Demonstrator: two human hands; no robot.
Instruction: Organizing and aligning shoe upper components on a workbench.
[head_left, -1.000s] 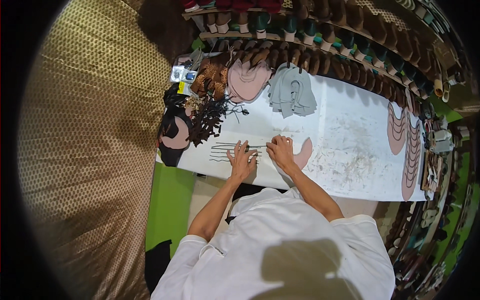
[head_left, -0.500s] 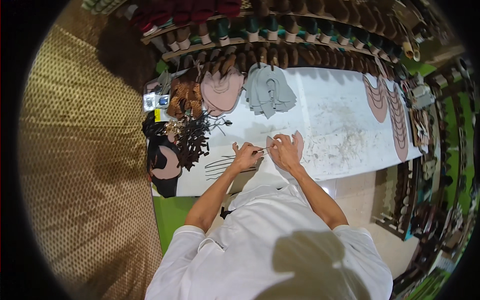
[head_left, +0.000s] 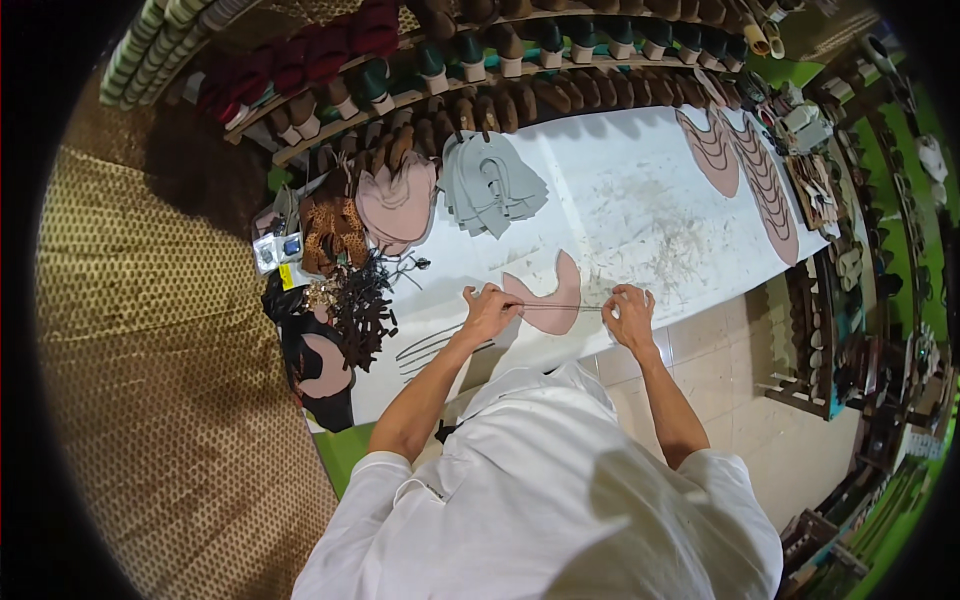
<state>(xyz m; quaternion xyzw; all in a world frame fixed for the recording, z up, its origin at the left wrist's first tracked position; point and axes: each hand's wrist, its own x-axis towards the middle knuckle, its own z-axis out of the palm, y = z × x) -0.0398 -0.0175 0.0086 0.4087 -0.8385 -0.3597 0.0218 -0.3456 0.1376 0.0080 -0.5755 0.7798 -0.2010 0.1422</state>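
Observation:
A thin dark strip (head_left: 590, 309) runs taut between my two hands, above the table. My left hand (head_left: 488, 314) pinches one end, its fingertips over the left tip of a pink U-shaped piece (head_left: 552, 316). My right hand (head_left: 630, 318), to the right of that piece, pinches the other end near the table's front edge. The pink piece lies flat with its opening facing away from me, and the strip crosses over it. Several loose dark strips (head_left: 425, 348) lie side by side to the left of my left hand.
Grey cut pieces (head_left: 490, 185) and pink pieces (head_left: 397, 200) lie stacked at the back of the white table (head_left: 600, 170). Dark short strips (head_left: 368, 315) are heaped on the left. Overlapping pink pieces (head_left: 765, 195) lie far right. Racks of shoe lasts (head_left: 590, 92) stand behind.
My right hand has moved right, away from my left hand, drawing the strip out straight between them. The pink piece is now uncovered. The whole view has shifted and turned slightly.

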